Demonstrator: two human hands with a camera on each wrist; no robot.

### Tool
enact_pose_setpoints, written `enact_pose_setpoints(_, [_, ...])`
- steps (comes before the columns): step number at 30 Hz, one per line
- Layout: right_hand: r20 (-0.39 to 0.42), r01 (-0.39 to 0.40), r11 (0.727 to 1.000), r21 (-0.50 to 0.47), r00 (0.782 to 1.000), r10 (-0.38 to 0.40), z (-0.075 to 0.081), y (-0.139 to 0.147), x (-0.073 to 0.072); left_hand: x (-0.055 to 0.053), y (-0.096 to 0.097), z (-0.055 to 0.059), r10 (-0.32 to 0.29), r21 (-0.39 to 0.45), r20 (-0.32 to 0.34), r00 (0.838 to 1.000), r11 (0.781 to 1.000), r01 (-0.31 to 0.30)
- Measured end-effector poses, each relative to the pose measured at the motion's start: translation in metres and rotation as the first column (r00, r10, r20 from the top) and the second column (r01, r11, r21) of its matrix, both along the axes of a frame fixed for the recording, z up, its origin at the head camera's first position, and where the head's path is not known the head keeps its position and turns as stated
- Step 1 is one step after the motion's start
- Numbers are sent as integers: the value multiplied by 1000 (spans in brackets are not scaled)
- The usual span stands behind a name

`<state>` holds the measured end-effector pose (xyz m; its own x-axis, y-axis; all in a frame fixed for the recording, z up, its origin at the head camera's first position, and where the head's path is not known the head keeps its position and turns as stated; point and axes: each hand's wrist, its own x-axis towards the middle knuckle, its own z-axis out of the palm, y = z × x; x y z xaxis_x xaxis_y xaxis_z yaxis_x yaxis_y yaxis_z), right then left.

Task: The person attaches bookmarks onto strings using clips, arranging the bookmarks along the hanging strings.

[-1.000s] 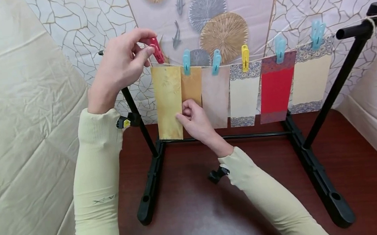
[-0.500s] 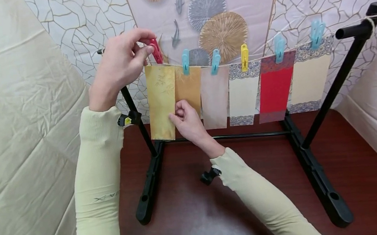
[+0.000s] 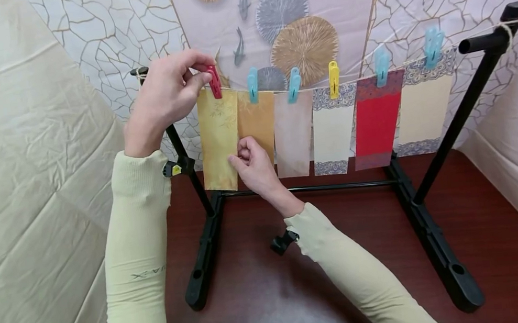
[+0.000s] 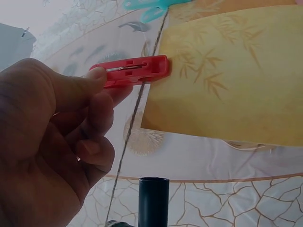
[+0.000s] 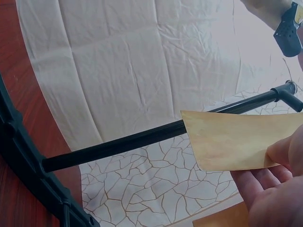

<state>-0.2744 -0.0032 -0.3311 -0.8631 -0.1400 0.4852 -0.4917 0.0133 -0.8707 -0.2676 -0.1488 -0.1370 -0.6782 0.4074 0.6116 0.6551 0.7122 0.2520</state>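
My left hand (image 3: 162,95) pinches a red clothespin (image 3: 215,82) between thumb and fingers. In the left wrist view the pin's tip lies over the top edge of a yellow card (image 4: 222,80) with a leaf print, across the string (image 4: 137,104). My right hand (image 3: 257,167) holds the same yellow card (image 3: 219,144) by its lower right edge, thumb in front and fingers behind. Just right of it hangs an orange card (image 3: 259,116) under a blue clothespin (image 3: 253,86), partly behind the right hand.
Further right hang a pinkish card (image 3: 291,137), a white patterned card (image 3: 332,133), a red card (image 3: 377,117) and a cream card (image 3: 424,107), each pinned. A black frame (image 3: 445,129) carries the string above a dark wooden table (image 3: 263,287).
The yellow card has shifted left with my right hand. My left hand has lowered the red clothespin, from above the string onto the card's top edge.
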Motion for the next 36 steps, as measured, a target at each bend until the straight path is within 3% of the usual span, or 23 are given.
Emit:
enact_pose_setpoints(11, [-52,53,998,38,997,-51,0,3,-3,-1,0,-2,34,-35,48,998,999,-32])
enact_pose_setpoints(17, [-31,90,995,34,996,-89,-2,2,-5,-2,3,1,56,-104,163,985,994,-39])
enact_pose_setpoints(21, [3,103,995,18,995,-103,-6,2,-7,-2,3,0,67,-105,214,975,993,-45])
enact_pose_setpoints(30, [25,137,989,58,990,-139,-12,13,-2,2,-2,-3,79,-74,179,981,995,-67])
enact_pose_setpoints(36, [63,75,994,78,995,-80,-23,29,9,9,-5,-8,73,-63,133,988,996,-65])
